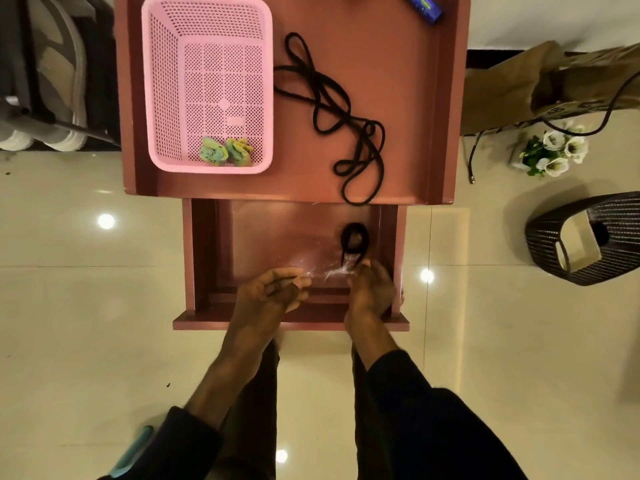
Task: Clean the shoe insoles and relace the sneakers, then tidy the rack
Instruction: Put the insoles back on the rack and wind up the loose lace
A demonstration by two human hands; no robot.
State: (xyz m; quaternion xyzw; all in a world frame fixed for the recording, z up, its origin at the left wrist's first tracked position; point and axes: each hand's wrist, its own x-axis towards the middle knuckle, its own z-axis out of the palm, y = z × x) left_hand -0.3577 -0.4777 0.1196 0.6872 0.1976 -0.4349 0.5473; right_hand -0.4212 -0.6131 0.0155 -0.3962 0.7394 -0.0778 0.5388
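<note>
A long black shoelace (341, 112) lies loose in loops on top of the reddish-brown cabinet (398, 81). Below it the cabinet's drawer (204, 258) stands pulled out. Inside the drawer a second black lace (354, 239) is coiled into a small ring inside a clear plastic bag (329, 268). My left hand (273, 292) and my right hand (372, 292) each pinch the bag's near edge over the front of the drawer. The sneakers and insoles are not in view.
A pink perforated basket (207, 84) with two green-yellow rolled cloths (227, 152) sits on the cabinet's left. A blue tube (424, 6) lies at the back right. On the tiled floor are a dark woven basket (585, 237), white artificial flowers (554, 150) and slippers (65, 81) at far left.
</note>
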